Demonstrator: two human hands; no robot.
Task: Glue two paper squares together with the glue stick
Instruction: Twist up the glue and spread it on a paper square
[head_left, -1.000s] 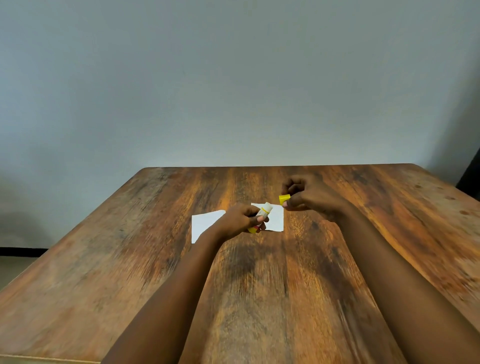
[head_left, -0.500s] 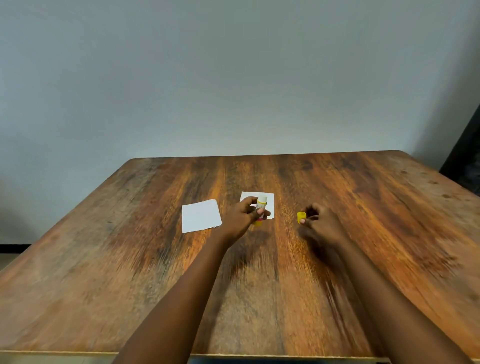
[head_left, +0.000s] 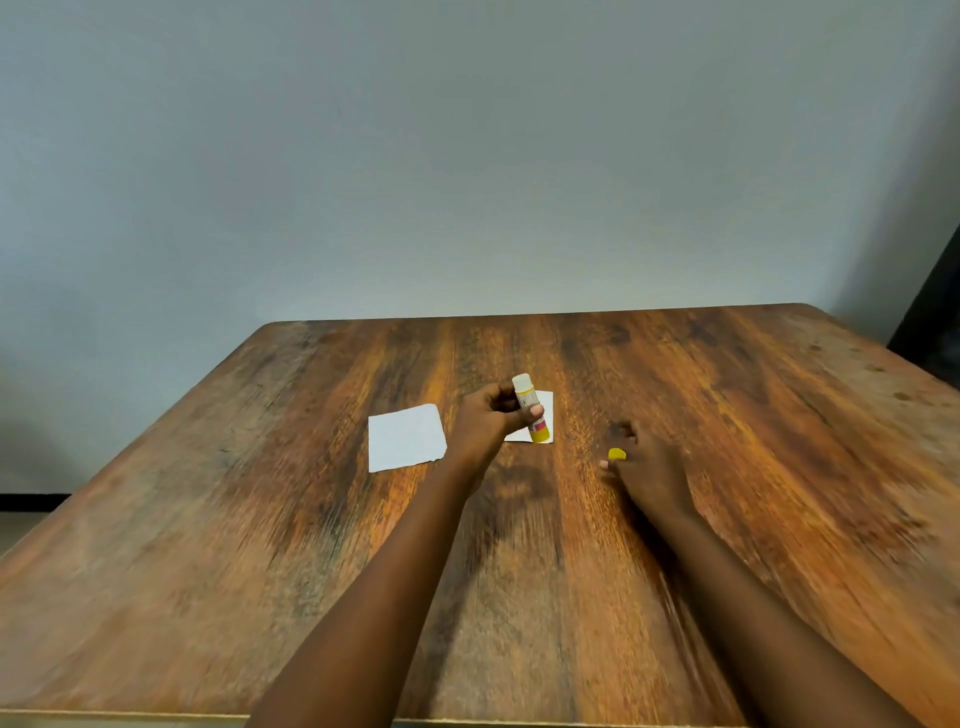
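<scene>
Two white paper squares lie apart on the wooden table (head_left: 291, 561): one (head_left: 405, 437) on the left, the other (head_left: 546, 404) partly hidden behind my left hand. My left hand (head_left: 485, 423) grips the uncapped glue stick (head_left: 528, 401) upright over that second square, white tip up, yellow base down. To the right, my right hand (head_left: 652, 470) lies low on the table and pinches the small yellow cap (head_left: 616, 454) at its fingertips, down at the table surface. That hand is blurred.
A plain grey wall stands behind the table's far edge. A dark object (head_left: 935, 322) shows at the right border beyond the table corner.
My right hand has come down and to the right with the yellow cap, from beside the glue stick to the table. My left hand has tilted the glue stick upright.
</scene>
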